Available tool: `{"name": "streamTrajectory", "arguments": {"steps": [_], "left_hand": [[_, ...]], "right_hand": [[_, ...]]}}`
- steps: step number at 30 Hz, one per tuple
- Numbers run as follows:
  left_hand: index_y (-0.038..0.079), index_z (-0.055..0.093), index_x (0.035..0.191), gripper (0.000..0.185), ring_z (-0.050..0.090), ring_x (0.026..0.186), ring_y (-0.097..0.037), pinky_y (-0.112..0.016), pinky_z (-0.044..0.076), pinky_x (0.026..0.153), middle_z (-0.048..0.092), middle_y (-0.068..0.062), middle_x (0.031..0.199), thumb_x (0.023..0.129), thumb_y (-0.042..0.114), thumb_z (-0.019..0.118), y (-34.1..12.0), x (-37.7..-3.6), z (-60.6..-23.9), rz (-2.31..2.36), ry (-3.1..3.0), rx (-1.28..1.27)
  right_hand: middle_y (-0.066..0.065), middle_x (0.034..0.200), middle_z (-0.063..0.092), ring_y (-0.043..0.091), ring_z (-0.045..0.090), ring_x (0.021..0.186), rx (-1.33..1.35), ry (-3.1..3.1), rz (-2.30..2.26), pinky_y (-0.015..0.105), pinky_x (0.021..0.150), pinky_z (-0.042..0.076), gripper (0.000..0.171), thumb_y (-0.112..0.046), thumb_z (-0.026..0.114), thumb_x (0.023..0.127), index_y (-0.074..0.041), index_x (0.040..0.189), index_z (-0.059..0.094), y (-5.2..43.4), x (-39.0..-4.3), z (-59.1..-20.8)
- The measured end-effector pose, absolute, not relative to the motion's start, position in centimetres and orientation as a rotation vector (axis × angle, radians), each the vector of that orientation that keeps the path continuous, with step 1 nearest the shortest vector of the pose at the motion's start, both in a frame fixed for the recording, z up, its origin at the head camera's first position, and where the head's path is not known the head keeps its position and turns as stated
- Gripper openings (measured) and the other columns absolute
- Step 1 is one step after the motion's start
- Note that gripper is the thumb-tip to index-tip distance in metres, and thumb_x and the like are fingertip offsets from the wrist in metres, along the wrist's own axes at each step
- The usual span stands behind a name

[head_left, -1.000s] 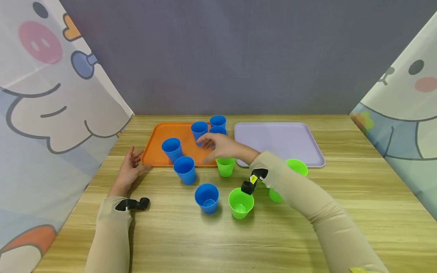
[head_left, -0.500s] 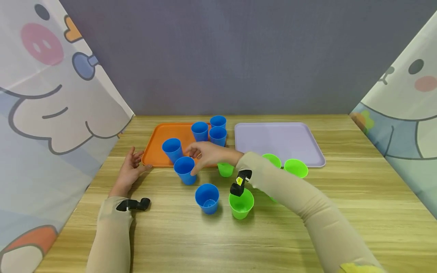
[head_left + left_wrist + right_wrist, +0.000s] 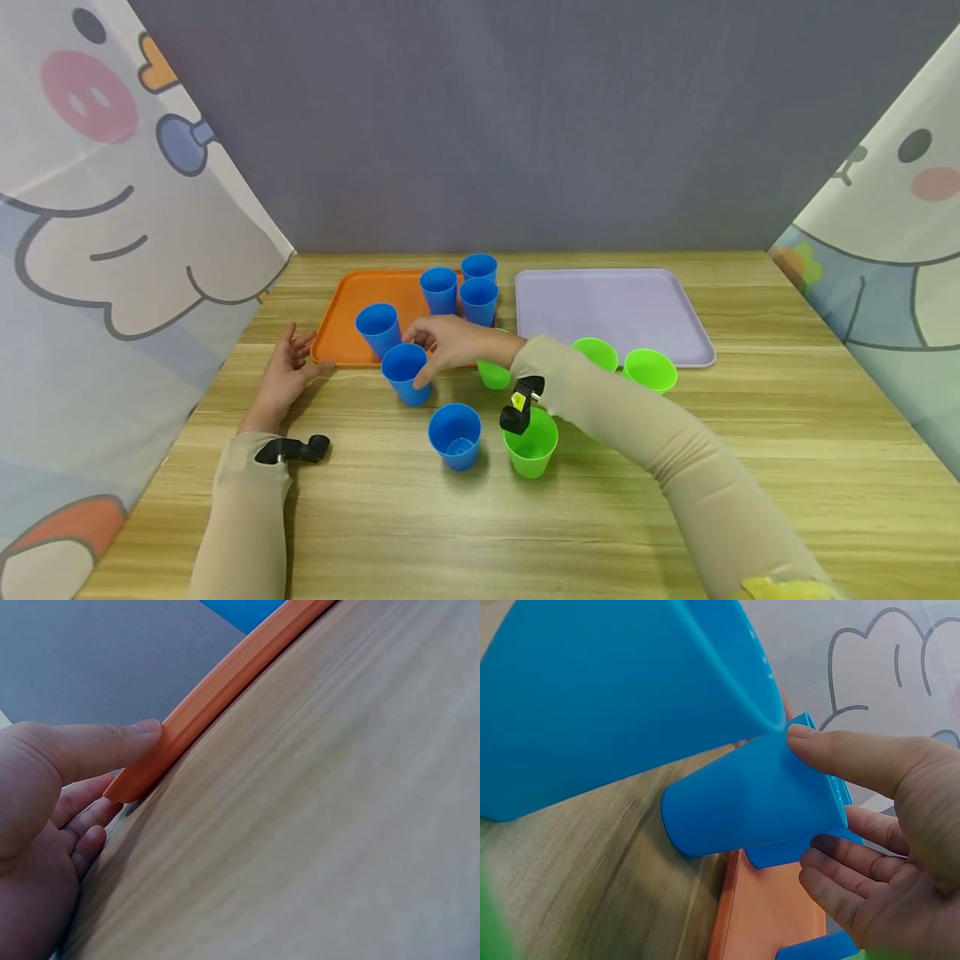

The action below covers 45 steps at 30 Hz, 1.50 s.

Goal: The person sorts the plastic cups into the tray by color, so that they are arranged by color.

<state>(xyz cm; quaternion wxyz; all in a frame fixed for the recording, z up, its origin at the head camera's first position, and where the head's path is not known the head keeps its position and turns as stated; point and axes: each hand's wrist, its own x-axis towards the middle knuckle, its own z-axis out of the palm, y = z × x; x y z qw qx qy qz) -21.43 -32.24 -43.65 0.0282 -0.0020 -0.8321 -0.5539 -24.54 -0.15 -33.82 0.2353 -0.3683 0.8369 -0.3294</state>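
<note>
desk (image 3: pixel 675 467): wood, carries all.
orange tray (image 3: pixel 348 321): landmark, far-left; 4 blue cups on/at it.
lilac tray (image 3: pixel 622 308): just right of orange tray.
right hand (image 3: pixel 450 342): at orange tray's near edge, thumb + fingers curled round blue cup (image 3: pixel 405 373), upright on desk just in front of the tray.
left hand (image 3: pixel 285 371): fingers relaxed, thumb touching orange tray's near-left corner, holds nothing.

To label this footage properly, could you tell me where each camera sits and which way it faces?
Head: above, looking forward and down at the table; both forearms and hands show.
Left wrist: low on the table, facing the orange tray; left hand touches its corner.
Right wrist: beside the right hand, facing a blue cup.
Shared: head and right wrist both show that blue cup.
</note>
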Motion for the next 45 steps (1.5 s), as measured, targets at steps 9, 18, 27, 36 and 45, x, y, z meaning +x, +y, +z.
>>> {"name": "streamTrajectory", "arguments": {"steps": [9,18,27,36,45], "left_hand": [[0.000,-0.010,0.157,0.101,0.029,0.137,-0.043,-0.035,0.027,0.103,0.026,-0.027,0.158,0.092,-0.001,0.067,-32.2,-21.5,-43.6,-1.709,-2.570,-0.002],[0.001,-0.011,0.157,0.102,0.028,0.139,-0.043,-0.050,0.024,0.109,0.025,-0.027,0.158,0.092,-0.002,0.068,-32.1,-21.4,-43.4,-1.717,-2.578,0.000],[0.001,-0.011,0.157,0.102,0.028,0.139,-0.044,-0.049,0.023,0.110,0.025,-0.027,0.158,0.092,-0.003,0.067,-32.2,-21.5,-43.5,-1.725,-2.572,0.004],[0.002,-0.010,0.157,0.102,0.030,0.138,-0.042,-0.038,0.027,0.106,0.026,-0.025,0.158,0.091,-0.001,0.068,-32.3,-21.7,-43.6,-1.728,-2.564,0.010],[0.003,-0.010,0.158,0.102,0.029,0.139,-0.042,-0.035,0.027,0.105,0.025,-0.025,0.159,0.092,-0.001,0.068,-32.3,-21.7,-43.6,-1.738,-2.565,0.017]], "right_hand": [[0.006,0.118,0.063,0.020,0.056,0.109,-1.023,2.298,-0.908,0.024,0.090,0.047,0.063,-0.021,0.086,0.078,-0.004,0.131,0.057,-0.1,-24.6,-33.8],[0.006,0.118,0.063,0.021,0.056,0.109,-1.017,2.289,-0.929,0.022,0.088,0.046,0.061,-0.020,0.086,0.078,-0.003,0.129,0.057,-0.1,-24.4,-33.7],[0.006,0.119,0.063,0.018,0.056,0.107,-1.004,2.298,-0.990,0.022,0.090,0.046,0.058,-0.017,0.086,0.079,-0.003,0.128,0.057,0.3,-24.5,-32.6],[0.008,0.117,0.063,0.019,0.057,0.103,-0.996,2.291,-1.062,0.022,0.089,0.047,0.056,-0.013,0.086,0.079,-0.002,0.126,0.059,0.6,-25.2,-32.1],[0.007,0.116,0.064,0.019,0.059,0.102,-0.943,2.333,-1.077,0.024,0.088,0.048,0.056,-0.014,0.086,0.078,-0.003,0.125,0.058,0.8,-25.8,-32.1]]}}
